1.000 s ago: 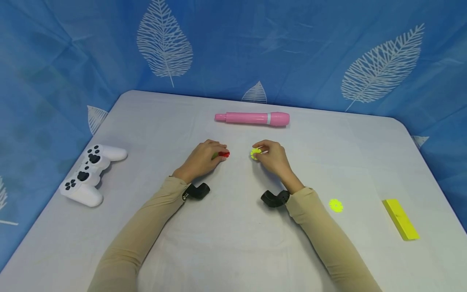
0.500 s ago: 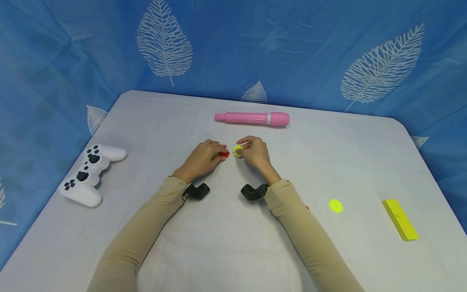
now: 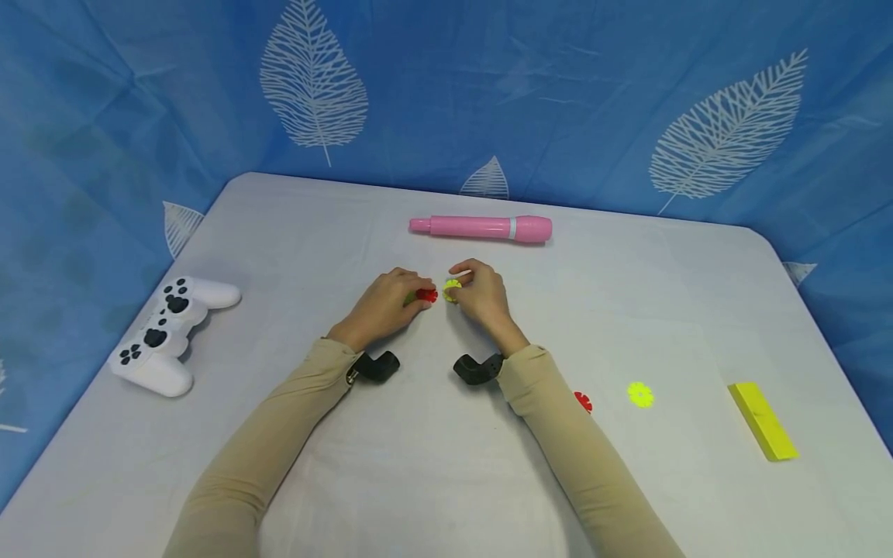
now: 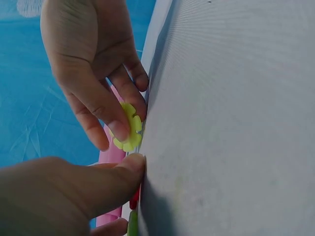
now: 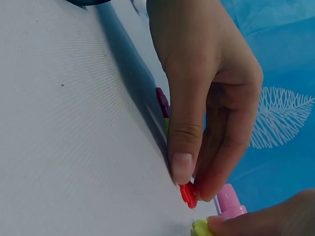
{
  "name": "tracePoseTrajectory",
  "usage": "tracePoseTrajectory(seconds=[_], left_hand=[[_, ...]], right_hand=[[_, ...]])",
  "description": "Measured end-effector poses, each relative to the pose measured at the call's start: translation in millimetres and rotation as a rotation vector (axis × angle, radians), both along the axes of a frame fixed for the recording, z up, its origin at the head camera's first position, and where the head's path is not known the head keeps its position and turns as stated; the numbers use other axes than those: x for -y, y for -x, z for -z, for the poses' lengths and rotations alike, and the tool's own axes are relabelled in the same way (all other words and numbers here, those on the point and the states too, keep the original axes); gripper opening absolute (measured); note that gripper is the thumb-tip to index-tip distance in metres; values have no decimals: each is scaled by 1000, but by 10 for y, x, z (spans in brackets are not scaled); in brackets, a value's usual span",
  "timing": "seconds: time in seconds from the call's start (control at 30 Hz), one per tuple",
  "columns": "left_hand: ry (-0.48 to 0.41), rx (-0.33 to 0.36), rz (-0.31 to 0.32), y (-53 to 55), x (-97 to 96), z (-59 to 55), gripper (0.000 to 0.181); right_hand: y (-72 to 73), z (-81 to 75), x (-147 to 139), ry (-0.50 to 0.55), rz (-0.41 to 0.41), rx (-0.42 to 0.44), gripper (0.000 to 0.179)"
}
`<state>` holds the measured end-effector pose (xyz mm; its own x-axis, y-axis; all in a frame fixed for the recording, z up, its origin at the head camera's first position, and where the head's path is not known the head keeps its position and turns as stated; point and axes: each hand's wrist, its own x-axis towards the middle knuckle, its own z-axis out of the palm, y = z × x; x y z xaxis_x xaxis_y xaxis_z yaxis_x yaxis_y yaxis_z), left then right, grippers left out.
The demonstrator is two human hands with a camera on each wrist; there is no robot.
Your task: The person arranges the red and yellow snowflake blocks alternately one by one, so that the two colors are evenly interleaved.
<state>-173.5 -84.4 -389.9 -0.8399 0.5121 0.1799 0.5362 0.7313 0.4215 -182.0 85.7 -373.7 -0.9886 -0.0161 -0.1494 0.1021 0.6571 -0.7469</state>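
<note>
My left hand (image 3: 385,305) pinches a red flower-shaped disc (image 3: 431,295) between thumb and fingers, low over the white table. Behind it in the right wrist view a green disc edge and a purple disc (image 5: 162,102) show in line; whether all are joined is hidden by the fingers. My right hand (image 3: 484,296) pinches a yellow flower-shaped disc (image 4: 130,127) by its face, thumb on the near side. In the head view the yellow disc stands on edge just right of the red one, with a narrow gap between them.
A pink microphone-like stick (image 3: 481,228) lies beyond the hands. At the left is a white game controller (image 3: 174,333). On the right lie a loose red disc (image 3: 583,401), a loose yellow disc (image 3: 640,394) and a yellow block (image 3: 763,421).
My right hand has carried the yellow disc leftward, close to the red disc, and slowed there. The left hand has stayed put. A loose red disc now shows beside the right sleeve.
</note>
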Motion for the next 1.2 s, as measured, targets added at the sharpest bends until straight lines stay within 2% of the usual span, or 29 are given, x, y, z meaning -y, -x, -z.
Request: tracePoseTrajectory(seconds=[0.13, 0.37, 0.73, 0.97, 1.2], left_hand=[[2, 0, -6, 0, 0, 10, 28], [-16, -10, 1, -5, -4, 14, 29], [-28, -20, 7, -8, -10, 10, 29], [-26, -14, 8, 1, -15, 7, 30], [-2, -2, -6, -5, -21, 4, 37]], right_hand=[[-7, 8, 18, -6, 3, 2, 30], [-43, 35, 50, -8, -36, -54, 29], [-67, 61, 23, -131, -93, -134, 32], [-63, 79, 11, -128, -97, -128, 32], [-102, 51, -27, -91, -124, -138, 24]])
